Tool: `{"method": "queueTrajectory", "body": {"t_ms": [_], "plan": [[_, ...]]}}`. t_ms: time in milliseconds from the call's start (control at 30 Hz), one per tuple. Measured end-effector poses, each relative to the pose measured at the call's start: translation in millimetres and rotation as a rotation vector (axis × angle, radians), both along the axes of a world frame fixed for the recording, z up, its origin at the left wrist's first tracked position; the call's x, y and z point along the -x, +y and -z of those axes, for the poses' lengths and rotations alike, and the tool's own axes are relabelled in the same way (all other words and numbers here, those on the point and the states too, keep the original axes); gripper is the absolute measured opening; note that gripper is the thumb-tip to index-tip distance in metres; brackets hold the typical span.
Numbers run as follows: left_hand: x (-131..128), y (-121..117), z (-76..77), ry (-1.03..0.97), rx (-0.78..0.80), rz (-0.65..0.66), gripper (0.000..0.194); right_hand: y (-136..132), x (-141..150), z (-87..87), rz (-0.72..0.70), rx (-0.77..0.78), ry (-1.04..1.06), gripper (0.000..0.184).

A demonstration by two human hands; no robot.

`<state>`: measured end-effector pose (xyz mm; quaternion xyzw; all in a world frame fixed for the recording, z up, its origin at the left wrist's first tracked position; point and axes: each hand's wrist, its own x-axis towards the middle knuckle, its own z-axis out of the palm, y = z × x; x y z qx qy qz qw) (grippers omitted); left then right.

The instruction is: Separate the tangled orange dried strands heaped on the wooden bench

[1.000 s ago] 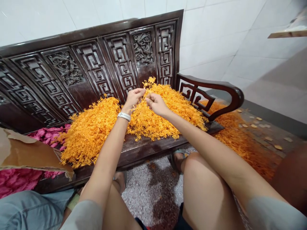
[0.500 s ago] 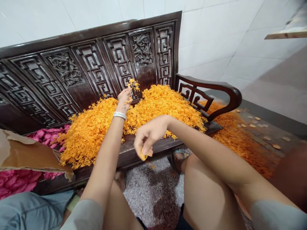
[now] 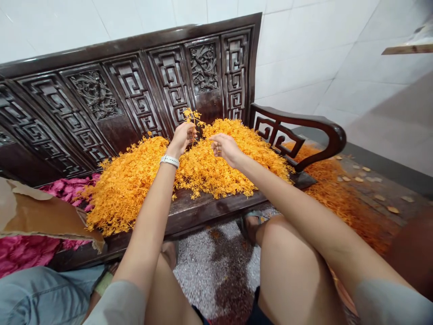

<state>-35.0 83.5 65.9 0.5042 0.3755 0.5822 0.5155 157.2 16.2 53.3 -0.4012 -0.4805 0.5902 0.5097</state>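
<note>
- Sprig of orange florets (image 3: 192, 118) pinched upright in the left hand (image 3: 182, 138), above the heap of orange florets (image 3: 216, 169) on the dark carved worktop (image 3: 203, 212).
- Right hand (image 3: 226, 149) has risen from the front edge to just beside the left; the hands stay apart, and whether it holds anything is hard to tell.

Open air between the left hand (image 3: 182, 139) and right hand (image 3: 226, 149) (bar one orange sprig (image 3: 192, 118)), but the carved bench back (image 3: 135, 97) blocks ahead.
</note>
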Motion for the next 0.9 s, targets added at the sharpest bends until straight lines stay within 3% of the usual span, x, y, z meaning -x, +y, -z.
{"method": "queueTrajectory", "body": {"t_ms": [200,333,467,567,700,900], "plan": [[-30,-7,4.5,0.244,-0.029,0.14,0.008,6,4,2.9,0.137,-0.176,-0.22,0.017],[-45,-11,5.4,0.253,-0.021,0.205,0.014,14,1,14.0,0.152,-0.234,-0.304,0.014],[-44,-16,2.3,0.271,-0.066,0.269,0.02,19,-8,15.7,0.176,-0.237,-0.299,0.029],[-39,-19,-0.1,0.353,-0.19,0.315,0.022,17,-13,12.6,0.16,-0.205,-0.308,0.039],[-37,-21,-1.0,0.432,-0.294,0.245,0.026,11,-12,11.2,0.105,-0.173,-0.357,0.047],[-45,-22,-0.5,0.439,-0.344,0.094,0.011,7,-6,10.0,0.055,-0.191,-0.418,0.047]]}}
